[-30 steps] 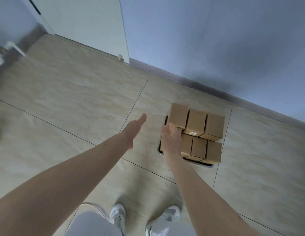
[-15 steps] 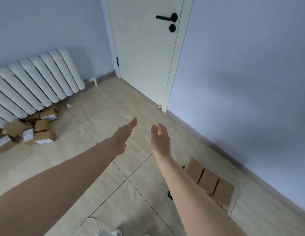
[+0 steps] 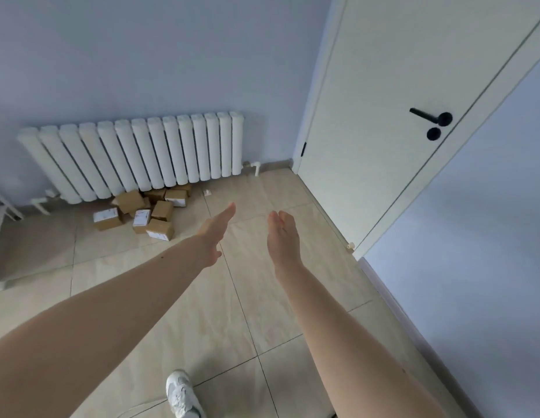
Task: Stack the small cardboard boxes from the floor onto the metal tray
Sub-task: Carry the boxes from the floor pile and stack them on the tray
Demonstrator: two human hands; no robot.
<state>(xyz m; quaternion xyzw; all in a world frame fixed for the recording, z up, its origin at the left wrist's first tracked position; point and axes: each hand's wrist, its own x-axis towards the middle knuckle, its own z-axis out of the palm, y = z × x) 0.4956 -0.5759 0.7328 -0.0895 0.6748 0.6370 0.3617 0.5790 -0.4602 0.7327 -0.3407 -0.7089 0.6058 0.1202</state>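
Both hands reach forward empty: the left hand (image 3: 215, 236) flat with straight fingers, the right hand (image 3: 283, 236) relaxed and open. Small cardboard boxes (image 3: 142, 211) lie far left under the radiator (image 3: 142, 158).

Your small brown cardboard boxes (image 3: 145, 211) lie in a loose, jumbled pile on the beige tile floor, partly tucked under the radiator's right half. Several are tilted; three or four show white printed labels. You have none in hand.

White radiator (image 3: 139, 158) on blue wall; white door (image 3: 392, 116), black handle (image 3: 431, 117); beige tiled floor (image 3: 247, 297); white shoe (image 3: 182, 393)
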